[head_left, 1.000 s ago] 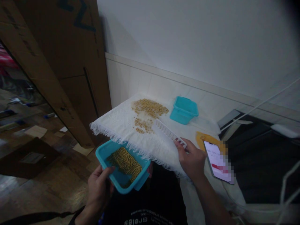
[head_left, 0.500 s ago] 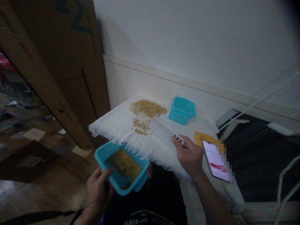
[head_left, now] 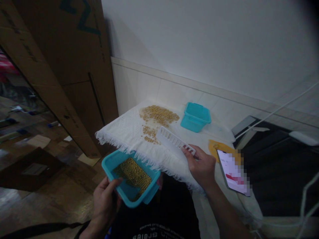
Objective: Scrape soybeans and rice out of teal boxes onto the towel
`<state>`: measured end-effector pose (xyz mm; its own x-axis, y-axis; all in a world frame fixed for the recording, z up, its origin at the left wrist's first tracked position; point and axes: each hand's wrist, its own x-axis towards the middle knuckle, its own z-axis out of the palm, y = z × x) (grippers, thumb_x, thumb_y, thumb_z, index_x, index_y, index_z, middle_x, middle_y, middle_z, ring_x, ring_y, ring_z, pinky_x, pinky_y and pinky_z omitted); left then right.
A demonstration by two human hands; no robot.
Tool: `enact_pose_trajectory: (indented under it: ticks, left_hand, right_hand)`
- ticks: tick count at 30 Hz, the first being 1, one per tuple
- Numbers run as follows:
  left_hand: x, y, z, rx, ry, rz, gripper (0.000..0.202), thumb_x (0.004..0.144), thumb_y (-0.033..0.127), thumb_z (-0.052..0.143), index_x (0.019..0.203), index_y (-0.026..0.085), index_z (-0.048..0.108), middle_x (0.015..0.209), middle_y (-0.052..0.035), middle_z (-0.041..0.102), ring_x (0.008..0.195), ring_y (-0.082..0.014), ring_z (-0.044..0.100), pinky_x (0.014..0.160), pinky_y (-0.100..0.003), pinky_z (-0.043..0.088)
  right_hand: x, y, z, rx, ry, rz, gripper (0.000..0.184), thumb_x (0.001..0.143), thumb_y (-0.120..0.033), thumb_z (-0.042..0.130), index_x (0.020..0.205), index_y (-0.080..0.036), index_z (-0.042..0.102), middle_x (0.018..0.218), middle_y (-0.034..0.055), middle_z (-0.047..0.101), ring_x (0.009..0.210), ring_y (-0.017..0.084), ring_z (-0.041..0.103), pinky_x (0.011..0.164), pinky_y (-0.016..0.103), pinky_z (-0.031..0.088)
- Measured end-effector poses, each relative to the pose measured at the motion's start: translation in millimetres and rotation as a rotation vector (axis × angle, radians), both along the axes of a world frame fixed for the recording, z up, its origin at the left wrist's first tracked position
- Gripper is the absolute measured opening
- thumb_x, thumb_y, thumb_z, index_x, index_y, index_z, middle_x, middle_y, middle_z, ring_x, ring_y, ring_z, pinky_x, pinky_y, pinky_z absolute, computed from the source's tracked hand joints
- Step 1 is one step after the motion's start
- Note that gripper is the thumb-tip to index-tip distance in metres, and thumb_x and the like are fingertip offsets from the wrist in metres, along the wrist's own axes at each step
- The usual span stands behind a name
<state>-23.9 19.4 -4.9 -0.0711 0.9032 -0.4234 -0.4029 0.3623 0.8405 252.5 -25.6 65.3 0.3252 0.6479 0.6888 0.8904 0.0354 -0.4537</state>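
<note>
My left hand (head_left: pixel 107 196) grips the near left rim of a turquoise plastic basin (head_left: pixel 111 167), held just below the front edge of the cloth-covered table. Dried yellow beans (head_left: pixel 136 174), which look like soybeans, lie inside it. In my right hand (head_left: pixel 200 164) is a white slotted plastic piece (head_left: pixel 175 141), like a small basket or divider, held by its right end. Its far end rests at or just over the cloth, beside a small patch of loose beans (head_left: pixel 151 132). Behind that patch spreads a larger pile of beans (head_left: pixel 159 114).
A second turquoise basin (head_left: pixel 195 118) stands at the back of the fringed white cloth (head_left: pixel 119 127). On the right, a phone (head_left: pixel 233 174) lies by a yellow-orange item (head_left: pixel 215 146). A tall cardboard box (head_left: pixel 74 66) stands left, against the wall.
The slotted piece has shifted slightly left and down relative to the beans and tilted a little. My left hand keeps the basin in place. The whole view has moved slightly.
</note>
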Motion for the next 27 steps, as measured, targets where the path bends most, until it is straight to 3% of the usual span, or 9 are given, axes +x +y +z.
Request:
enact_pose_trajectory:
  ticks: [2, 6, 11, 17, 22, 27]
  left_hand:
    - [0, 1, -0.6, 0.002, 0.009, -0.004, 0.025, 0.052, 0.030, 0.082, 0.066, 0.018, 0.066, 0.036, 0.0082, 0.051, 0.024, -0.0085, 0.038, 0.026, -0.019, 0.028]
    - [0, 1, 1.0, 0.005, 0.013, 0.007, 0.023, 0.050, 0.028, 0.081, 0.063, 0.018, 0.065, 0.040, 0.0065, 0.056, 0.027, -0.0096, 0.044, 0.028, -0.020, 0.033]
    - [-1, -1, 2.9, 0.005, 0.004, -0.009, 0.024, 0.052, 0.030, 0.082, 0.062, 0.018, 0.064, 0.034, 0.0083, 0.050, 0.024, -0.0085, 0.038, 0.026, -0.019, 0.028]
    - [0, -1, 6.2, -0.010, -0.017, 0.004, 0.026, 0.049, 0.028, 0.083, 0.066, 0.018, 0.067, 0.040, 0.0068, 0.056, 0.027, -0.0093, 0.043, 0.029, -0.021, 0.035]
    - [-1, 0, 0.8, 0.001, -0.014, -0.028, 0.025, 0.052, 0.031, 0.083, 0.063, 0.018, 0.064, 0.036, 0.0077, 0.051, 0.023, -0.0090, 0.038, 0.026, -0.020, 0.028]
    - [-2, 1, -3.2, 0.010, -0.031, -0.019, 0.025, 0.053, 0.029, 0.083, 0.066, 0.018, 0.065, 0.038, 0.0073, 0.054, 0.026, -0.0089, 0.042, 0.029, -0.020, 0.034]
  right_hand:
    - [-1, 0, 0.6, -0.020, 0.010, 0.024, 0.025, 0.091, -0.039, 0.060, 0.090, -0.019, 0.076, 0.069, 0.0033, 0.076, 0.056, 0.017, 0.071, 0.051, 0.023, 0.053]
    - [-4, -1, 2.0, -0.031, 0.025, 0.050, 0.024, 0.091, -0.038, 0.062, 0.090, -0.019, 0.076, 0.070, 0.0031, 0.076, 0.058, 0.017, 0.072, 0.053, 0.023, 0.053]
    - [-6, -3, 4.2, -0.042, 0.014, 0.062, 0.024, 0.092, -0.037, 0.061, 0.090, -0.019, 0.076, 0.070, 0.0025, 0.076, 0.056, 0.017, 0.071, 0.052, 0.023, 0.052]
    - [-8, -9, 7.1, -0.020, -0.042, 0.044, 0.024, 0.092, -0.038, 0.061, 0.087, -0.020, 0.076, 0.068, 0.0019, 0.076, 0.057, 0.017, 0.072, 0.054, 0.023, 0.054]
    - [-7, -17, 7.3, 0.002, -0.122, 0.014, 0.027, 0.093, -0.040, 0.059, 0.085, -0.021, 0.077, 0.067, 0.0020, 0.076, 0.053, 0.017, 0.071, 0.053, 0.023, 0.054]
    - [-8, -24, 6.6, -0.005, -0.150, -0.001, 0.031, 0.094, -0.043, 0.058, 0.086, -0.020, 0.077, 0.068, 0.0022, 0.077, 0.053, 0.018, 0.072, 0.052, 0.023, 0.054]
